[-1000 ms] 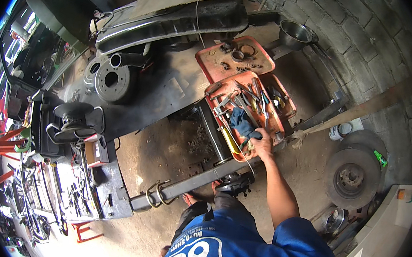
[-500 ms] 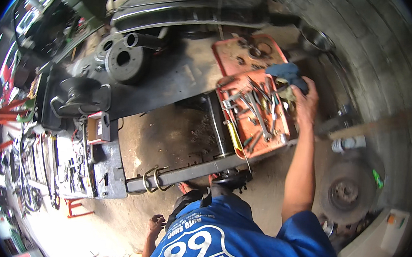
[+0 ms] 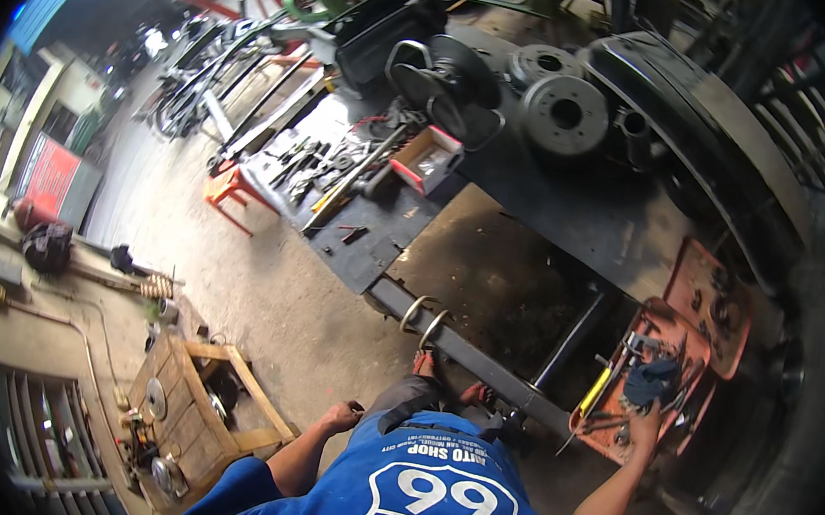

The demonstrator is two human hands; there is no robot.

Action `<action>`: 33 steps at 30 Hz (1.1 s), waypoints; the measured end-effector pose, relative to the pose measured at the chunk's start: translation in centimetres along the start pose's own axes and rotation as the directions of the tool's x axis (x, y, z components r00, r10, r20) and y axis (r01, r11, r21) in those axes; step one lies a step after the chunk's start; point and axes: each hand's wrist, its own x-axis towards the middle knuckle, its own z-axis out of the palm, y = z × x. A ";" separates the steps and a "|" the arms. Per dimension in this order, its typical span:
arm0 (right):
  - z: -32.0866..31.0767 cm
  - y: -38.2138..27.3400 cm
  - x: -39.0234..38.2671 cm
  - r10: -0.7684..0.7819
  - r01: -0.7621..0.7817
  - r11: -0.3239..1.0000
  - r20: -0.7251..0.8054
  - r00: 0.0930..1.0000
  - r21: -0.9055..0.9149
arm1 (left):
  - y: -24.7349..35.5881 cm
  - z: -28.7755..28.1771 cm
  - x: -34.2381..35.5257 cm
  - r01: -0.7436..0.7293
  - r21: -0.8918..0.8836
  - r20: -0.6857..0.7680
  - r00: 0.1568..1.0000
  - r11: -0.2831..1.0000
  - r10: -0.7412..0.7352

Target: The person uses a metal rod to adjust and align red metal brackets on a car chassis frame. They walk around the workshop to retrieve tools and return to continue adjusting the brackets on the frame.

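My right hand [image 3: 644,423] grips a bunched dark blue cloth [image 3: 649,381] over the orange-red tray [image 3: 598,440] on the right. Wrenches and other hand tools lie in this tray, partly hidden by the hand and cloth. A yellow-handled tool [image 3: 596,389] rests along the tray's left side. Behind it, a second orange-red tray [image 3: 685,268] holds dark round parts. Away from the bench, my left hand [image 3: 341,416] hangs beside my left hip. Its fingers are loosely bent, and no object shows in it.
A dark metal frame rail [image 3: 482,357] with two curved rods [image 3: 433,330] crosses before me. Brake drums [image 3: 564,116] stand on the black bench top [image 3: 588,216], near a small open box [image 3: 427,161]. A wooden frame [image 3: 180,384] and an orange stool [image 3: 230,193] are at left.
The view has swung left, bringing the wooden frame into sight. My right hand has moved the blue cloth from the tray's far right edge to over the tools. My left hand remains beside my hip.
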 end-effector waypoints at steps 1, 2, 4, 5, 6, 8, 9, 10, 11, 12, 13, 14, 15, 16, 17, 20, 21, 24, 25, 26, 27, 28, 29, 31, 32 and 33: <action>1.5 -0.6 -0.4 0.020 -0.020 0.999 -0.020 1.000 -0.025 | -0.1 -0.1 -0.3 0.001 -0.015 0.000 1.000 1.000 -0.001; 2.7 -1.5 -0.6 -0.070 0.067 0.996 -0.059 0.996 -0.060 | -0.3 -0.1 -0.6 0.018 -0.030 0.007 1.000 0.999 -0.017; 4.4 -4.8 -2.3 -0.184 0.176 0.979 -0.075 0.980 -0.099 | -0.9 -0.2 -1.2 0.032 -0.071 0.036 0.999 0.997 -0.030; 4.9 -7.0 -3.2 -0.238 0.236 0.970 -0.045 0.970 -0.056 | -1.3 -0.1 -1.4 0.035 -0.102 0.065 0.997 0.994 -0.029; 5.8 -9.5 -4.2 -0.367 0.367 0.925 -0.016 0.930 0.096 | -1.9 0.0 -1.4 -0.023 -0.068 0.081 0.996 0.997 0.028; 7.3 -14.1 -6.6 -0.357 0.305 0.927 0.262 0.897 0.218 | -3.4 0.4 -1.3 -0.116 -0.025 0.113 0.987 0.993 0.118; 8.2 -16.0 -7.8 -0.442 0.359 0.892 0.359 0.822 0.276 | -4.3 0.6 -1.1 -0.109 -0.079 0.105 0.988 0.991 0.117; 9.2 -17.6 -9.1 -0.461 0.374 0.887 0.467 0.755 0.270 | -5.1 0.8 -0.9 -0.053 -0.135 0.089 0.994 0.989 0.065; 10.2 -18.6 -10.4 -0.486 0.391 0.874 0.546 0.683 0.290 | -5.9 1.0 -0.7 0.004 -0.190 0.079 0.997 0.982 0.011; 11.5 -19.4 -11.6 -0.441 0.365 0.894 0.640 0.629 0.258 | -6.7 0.9 -0.7 0.035 -0.205 0.086 0.996 0.978 -0.018; 12.9 -19.9 -12.8 -0.379 0.381 0.910 0.700 0.605 0.164 | -7.6 0.7 -0.8 0.066 -0.219 0.095 0.994 0.973 -0.046; 14.2 -20.1 -13.9 -0.315 0.409 0.910 0.755 0.575 0.069 | -8.2 0.5 -0.9 0.102 -0.241 0.100 0.992 0.965 -0.080; 15.3 -20.2 -14.9 -0.270 0.496 0.868 0.819 0.507 -0.021 | -8.8 0.3 -1.1 0.110 -0.270 0.105 0.991 0.957 -0.084; 16.3 -20.2 -16.0 -0.206 0.508 0.860 0.874 0.441 -0.053 | -9.5 0.0 -1.3 0.120 -0.303 0.105 0.990 0.945 -0.092; 17.0 -20.3 -17.0 -0.111 0.499 0.862 0.924 0.366 -0.094 | -10.1 -0.4 -1.4 0.146 -0.339 0.110 0.987 0.929 -0.115; 18.7 -22.0 -19.5 -0.025 0.377 0.920 0.945 0.326 -0.106 | -12.2 -1.4 -1.1 0.140 -0.394 0.070 0.990 0.908 -0.122; 19.1 -23.1 -20.1 -0.010 0.418 0.897 0.940 0.341 -0.142 | -13.0 -2.0 -0.5 0.137 -0.391 0.064 0.991 0.910 -0.121; 20.7 -27.4 -22.5 0.076 0.502 0.817 0.916 0.394 -0.284 | -16.2 -4.5 1.2 0.193 -0.404 0.114 0.980 0.894 -0.160; 21.3 -28.8 -23.4 0.102 0.519 0.796 0.914 0.393 -0.312 | -17.5 -5.9 2.0 0.181 -0.433 0.110 0.983 0.883 -0.147; 22.3 -30.5 -24.4 0.055 0.604 0.725 0.902 0.428 -0.331 | -18.8 -7.3 2.6 0.183 -0.466 0.114 0.983 0.865 -0.146; 23.6 -32.3 -25.2 -0.002 0.683 0.654 0.901 0.433 -0.326 | -20.0 -8.7 3.0 0.187 -0.501 0.118 0.982 0.845 -0.148; 24.4 -33.8 -26.1 -0.058 0.755 0.573 0.902 0.427 -0.321 | -21.2 -9.8 3.2 0.199 -0.542 0.126 0.980 0.816 -0.155; 25.1 -35.2 -27.0 -0.093 0.757 0.572 0.892 0.442 -0.315 | -22.6 -10.8 3.2 0.188 -0.628 0.097 0.982 0.755 -0.163; 27.1 -39.3 -28.1 -0.162 0.758 0.574 0.865 0.475 -0.309 | -25.1 -13.3 3.5 0.155 -0.775 0.037 0.979 0.613 -0.201; 27.8 -41.3 -28.6 -0.219 0.761 0.585 0.850 0.480 -0.279 | -26.4 -14.2 3.5 0.132 -0.801 0.011 0.978 0.584 -0.207; 28.5 -43.3 -29.0 -0.264 0.762 0.592 0.831 0.490 -0.261 | -27.7 -15.0 3.6 0.108 -0.816 -0.029 0.974 0.568 -0.226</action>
